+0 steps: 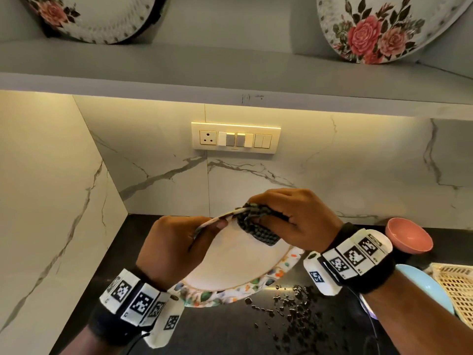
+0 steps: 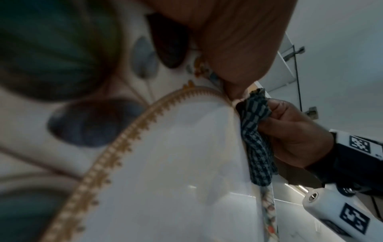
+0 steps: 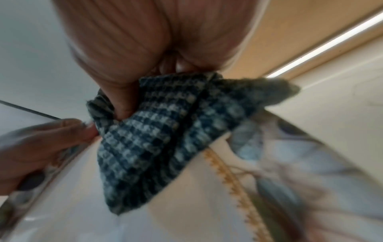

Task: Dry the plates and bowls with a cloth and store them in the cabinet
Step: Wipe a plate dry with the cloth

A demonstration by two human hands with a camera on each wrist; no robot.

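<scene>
- The left hand (image 1: 174, 248) grips the rim of a white plate (image 1: 230, 265) with a leaf-patterned border, holding it tilted above the dark surface (image 1: 225, 329).
- The right hand (image 1: 294, 219) clutches a blue checked cloth (image 1: 256, 224), folded over the plate's far edge.
- Water drops (image 1: 289, 311) lie on the surface beneath.
- A pink bowl (image 1: 409, 235) and a blue plate (image 1: 425, 290) sit right.
- Two rose-patterned plates (image 1: 384, 26) stand on the shelf (image 1: 230, 80) above; no writing is readable.
</scene>
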